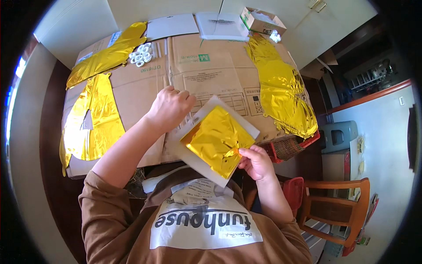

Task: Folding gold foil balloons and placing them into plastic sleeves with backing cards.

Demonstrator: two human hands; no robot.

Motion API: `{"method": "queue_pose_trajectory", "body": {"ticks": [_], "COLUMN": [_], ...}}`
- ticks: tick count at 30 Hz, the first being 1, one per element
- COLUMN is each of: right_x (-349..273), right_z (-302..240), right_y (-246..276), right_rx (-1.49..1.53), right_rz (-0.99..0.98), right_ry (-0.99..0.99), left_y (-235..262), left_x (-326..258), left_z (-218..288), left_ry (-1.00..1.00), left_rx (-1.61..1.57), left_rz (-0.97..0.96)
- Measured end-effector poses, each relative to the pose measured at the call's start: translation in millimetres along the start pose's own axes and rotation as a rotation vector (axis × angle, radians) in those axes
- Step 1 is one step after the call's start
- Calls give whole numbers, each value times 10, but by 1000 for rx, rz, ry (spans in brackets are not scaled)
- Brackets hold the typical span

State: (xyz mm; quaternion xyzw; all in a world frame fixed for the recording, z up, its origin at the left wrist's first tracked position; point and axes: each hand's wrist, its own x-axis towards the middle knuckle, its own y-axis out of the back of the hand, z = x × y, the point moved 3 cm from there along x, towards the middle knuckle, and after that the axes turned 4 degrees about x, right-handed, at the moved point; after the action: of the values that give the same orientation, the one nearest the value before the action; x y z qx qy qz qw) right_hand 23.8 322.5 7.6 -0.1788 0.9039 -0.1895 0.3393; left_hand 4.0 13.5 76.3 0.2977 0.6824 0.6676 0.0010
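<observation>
In my right hand (257, 163) a folded piece of crinkled gold foil (215, 136) is gripped at its right corner, the thumb on top. Under the foil lies a pale, square, board-like sheet (248, 124), tilted like a diamond, partly over the table's near edge. My left hand (172, 108) is up and to the left of the sheet, above the cardboard, its fingers curled closed. Whatever those fingers may hold is hidden. The flattened cardboard (140, 94) covers the work table beneath both hands.
Gold foil pieces lie at far left (105, 59), near left (99, 119) and along the right side (281, 86). Several white rings (141, 53) sit at the back left. A white tray (222, 26) and a small box (263, 22) stand behind. A wooden chair (336, 207) is at the right.
</observation>
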Motion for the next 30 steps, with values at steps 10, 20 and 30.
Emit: {"method": "queue_pose_trajectory", "body": {"ticks": [10,20,30], "right_x": [10,-116,-213], "right_z": [206,342,449], "right_y": [-68,-262,-405], "right_rx": [316,317,390], "right_rz": [143,187,232], "right_ry": [176,293,300], "left_y": [151,314,165], "left_x": [-51,-149,-144], "left_z": [131,101,68], "left_ry": [-6,74,26], "left_rx": [38,44,-63], "left_rz": [-67,-5,-140]}}
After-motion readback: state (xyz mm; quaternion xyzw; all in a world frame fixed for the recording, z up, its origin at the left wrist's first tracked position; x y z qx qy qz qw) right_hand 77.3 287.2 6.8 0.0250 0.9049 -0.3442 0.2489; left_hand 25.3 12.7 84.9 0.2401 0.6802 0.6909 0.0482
